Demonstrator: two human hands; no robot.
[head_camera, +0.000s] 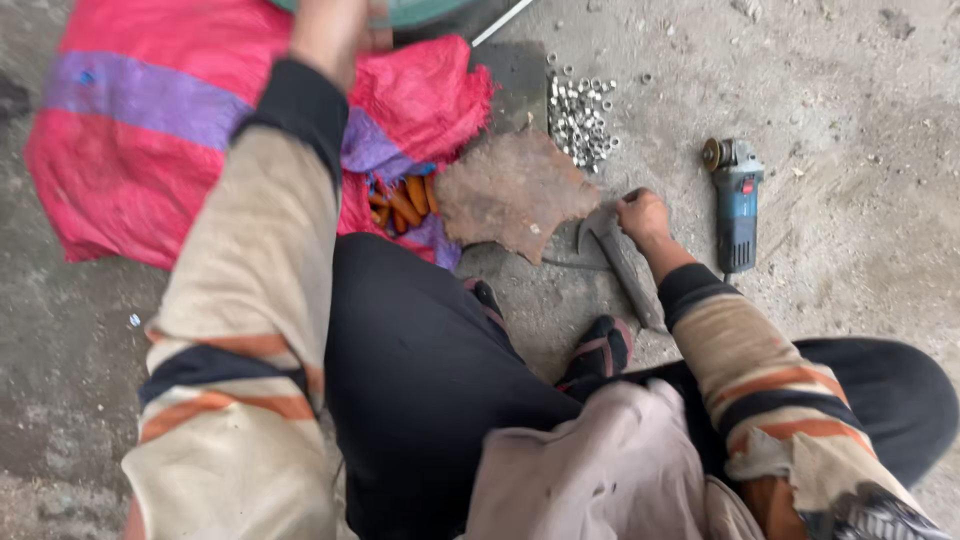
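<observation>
My right hand (642, 215), mid-right of frame, is clamped on the head end of a grey metal tool (622, 262). The tool lies on the concrete floor (850, 80), its long axis running from my fist down-right toward my sandalled foot (600, 350). A rusty plate (515, 195) sits just left of it. My left hand (335, 30) is raised at the top edge, far from the tool, partly cropped and blurred; whether it grips anything I cannot tell. So the hands are well apart, right one nearer. A red sack (150, 150) lies upper left with orange pieces (405, 200) at its mouth, a nut pile (582, 115) top centre, a blue grinder (737, 200) right of my fist. Dusty workshop floor, no bench.
</observation>
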